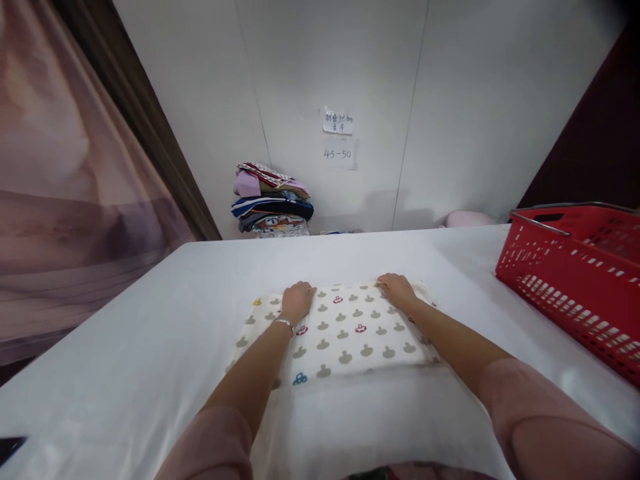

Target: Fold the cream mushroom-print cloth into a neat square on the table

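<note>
Worktop (pixel 150 347), white-covered, spans your view | red basket (pixel 575 280) sits at its right edge | printed cloth (pixel 350 333) lies flat mid-worktop, nearer your edge | your left hand (pixel 297 300), fingers curled together, grips the cloth's far edge | your right hand (pixel 397 289), fingers closed, holds its far right corner | bracelet (pixel 284 323) circles your left wrist

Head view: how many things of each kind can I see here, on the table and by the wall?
Patterned cloth, with the left hand and right hand on it: 1
Red basket: 1
Pile of folded clothes: 1
Paper notes on the wall: 2
Total: 5
</note>
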Available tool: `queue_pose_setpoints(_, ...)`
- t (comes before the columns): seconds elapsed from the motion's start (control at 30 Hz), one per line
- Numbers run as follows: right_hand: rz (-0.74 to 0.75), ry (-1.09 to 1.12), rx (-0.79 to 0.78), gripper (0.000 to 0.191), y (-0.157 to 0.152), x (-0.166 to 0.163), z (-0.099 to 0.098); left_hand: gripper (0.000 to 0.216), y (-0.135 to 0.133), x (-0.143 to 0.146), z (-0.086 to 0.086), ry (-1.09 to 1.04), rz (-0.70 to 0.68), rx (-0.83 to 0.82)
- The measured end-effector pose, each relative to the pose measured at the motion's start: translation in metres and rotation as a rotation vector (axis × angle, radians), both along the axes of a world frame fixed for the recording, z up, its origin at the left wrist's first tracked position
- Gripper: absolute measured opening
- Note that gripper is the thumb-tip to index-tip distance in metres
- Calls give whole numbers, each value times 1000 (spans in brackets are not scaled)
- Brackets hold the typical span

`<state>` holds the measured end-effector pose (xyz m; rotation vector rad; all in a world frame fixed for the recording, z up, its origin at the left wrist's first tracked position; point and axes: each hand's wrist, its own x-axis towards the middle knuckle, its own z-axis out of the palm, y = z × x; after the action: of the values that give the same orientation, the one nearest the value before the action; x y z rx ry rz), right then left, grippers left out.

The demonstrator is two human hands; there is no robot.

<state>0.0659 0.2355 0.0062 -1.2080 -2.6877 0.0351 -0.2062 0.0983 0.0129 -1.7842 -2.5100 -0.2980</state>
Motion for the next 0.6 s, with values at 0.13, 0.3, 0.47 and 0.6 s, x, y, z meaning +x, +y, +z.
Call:
queue_pose_setpoints(0.13, -1, 2, 30, 25, 0, 1, -4, 25, -6, 13, 7, 48, -37, 101)
queue_pose_setpoints(0.3, -15, -10, 55, 24, 2, 0, -3, 40, -18, 43, -2, 56, -397, 102)
queue_pose_setpoints(0.47, 32, 12, 95, 33, -15, 7, 3, 54, -20, 51, -17, 10, -399, -32)
queue_pose_setpoints(0.6, 65, 27, 25, 48, -28, 34, -2, 55, -19, 50, -17, 12, -381, -34)
